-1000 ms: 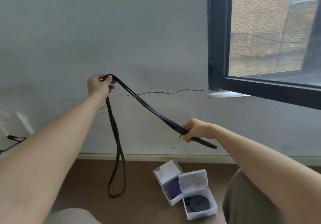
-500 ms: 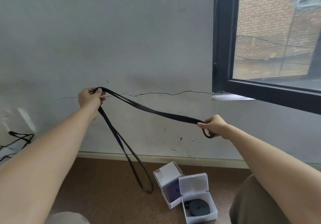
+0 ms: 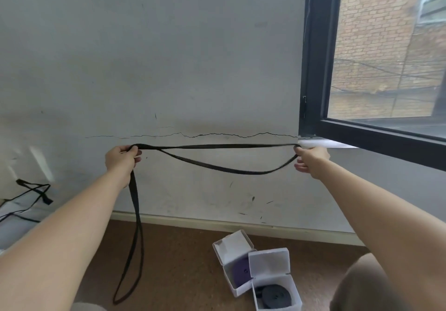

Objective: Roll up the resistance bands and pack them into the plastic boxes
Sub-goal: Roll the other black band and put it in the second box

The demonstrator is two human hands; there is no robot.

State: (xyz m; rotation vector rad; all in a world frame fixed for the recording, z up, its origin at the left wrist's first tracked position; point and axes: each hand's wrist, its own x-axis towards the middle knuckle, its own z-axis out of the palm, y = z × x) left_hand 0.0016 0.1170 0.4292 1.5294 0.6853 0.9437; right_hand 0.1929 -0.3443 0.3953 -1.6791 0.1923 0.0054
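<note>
A long black resistance band (image 3: 217, 146) stretches between my hands in front of the grey wall. My left hand (image 3: 121, 160) grips it at the left, and a long loop of the band hangs from that hand down to the floor. My right hand (image 3: 311, 160) holds the band's other end near the window sill. One strand runs straight, the other sags below it. On the floor stand two open white plastic boxes: the left box (image 3: 233, 250) holds a rolled purple band (image 3: 241, 273), the right box (image 3: 272, 266) a rolled black band (image 3: 275, 296).
A black-framed window (image 3: 313, 69) fills the upper right. Thin black straps (image 3: 31, 192) lie at the left edge by the wall. The floor (image 3: 181, 262) is brown, with a pale skirting board. My knee (image 3: 366, 286) shows at the lower right.
My right hand has moved up and to the right, pulling the band out level. My left hand has dropped lower. The hanging loop has swung back to the left.
</note>
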